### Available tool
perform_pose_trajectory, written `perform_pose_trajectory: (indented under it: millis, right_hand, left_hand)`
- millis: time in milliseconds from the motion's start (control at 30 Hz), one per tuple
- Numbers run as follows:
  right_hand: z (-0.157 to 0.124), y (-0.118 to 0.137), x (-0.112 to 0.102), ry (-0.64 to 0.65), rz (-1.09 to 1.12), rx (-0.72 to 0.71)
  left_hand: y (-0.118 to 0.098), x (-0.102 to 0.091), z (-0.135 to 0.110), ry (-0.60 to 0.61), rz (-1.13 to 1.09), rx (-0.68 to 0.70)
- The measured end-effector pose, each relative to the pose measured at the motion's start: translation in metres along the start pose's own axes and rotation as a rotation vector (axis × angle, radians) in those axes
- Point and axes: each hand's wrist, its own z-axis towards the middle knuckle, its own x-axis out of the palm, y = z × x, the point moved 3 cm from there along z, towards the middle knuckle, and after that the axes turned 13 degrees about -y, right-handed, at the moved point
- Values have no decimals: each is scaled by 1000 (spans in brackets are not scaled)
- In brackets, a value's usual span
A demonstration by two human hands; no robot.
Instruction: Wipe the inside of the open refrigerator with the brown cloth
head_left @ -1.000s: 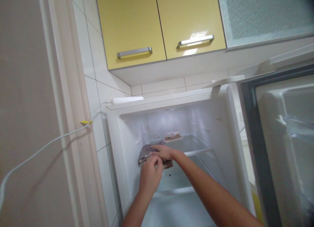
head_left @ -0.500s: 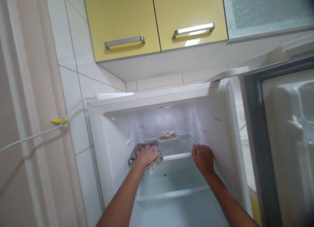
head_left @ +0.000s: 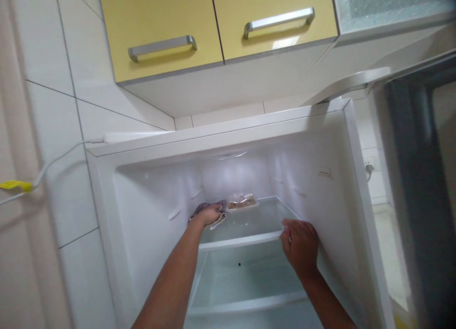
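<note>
Inside the open fridge, my left hand [head_left: 211, 215] is closed on a folded, dark patterned cloth [head_left: 199, 208] at the left of the upper glass shelf [head_left: 245, 226]. The cloth lies on the shelf, partly hidden by the hand. Just to its right, at the back, sits a small clear-wrapped tray of food [head_left: 242, 202]. My right hand [head_left: 301, 243] has its fingers curled round the right end of the shelf's white front edge.
A lower shelf [head_left: 249, 303] lies beneath, with a small dark spot above it. The fridge door [head_left: 413, 177] stands open on the right. Yellow cabinets [head_left: 164, 25] hang overhead. A white cable with a yellow tag [head_left: 16, 185] runs along the left wall.
My left hand has pushed the cloth from the shelf's front edge back toward the food tray. My right hand stays on the shelf edge. The view has moved closer to the fridge.
</note>
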Motion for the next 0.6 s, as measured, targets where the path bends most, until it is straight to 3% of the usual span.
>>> perform_pose_trajectory:
  millis: [133, 267, 433, 600]
  right_hand:
    - [-5, -3, 5, -14, 15, -49]
    - [-8, -7, 5, -18, 26, -72]
    - [-9, -8, 4, 48, 26, -69]
    - [-7, -7, 0, 78, 28, -58]
  left_hand:
    - [7, 11, 22, 50, -19, 16]
    - [11, 13, 23, 24, -30, 0]
    - [7, 0, -8, -59, -15, -34]
    - [-7, -15, -44, -62, 5, -53]
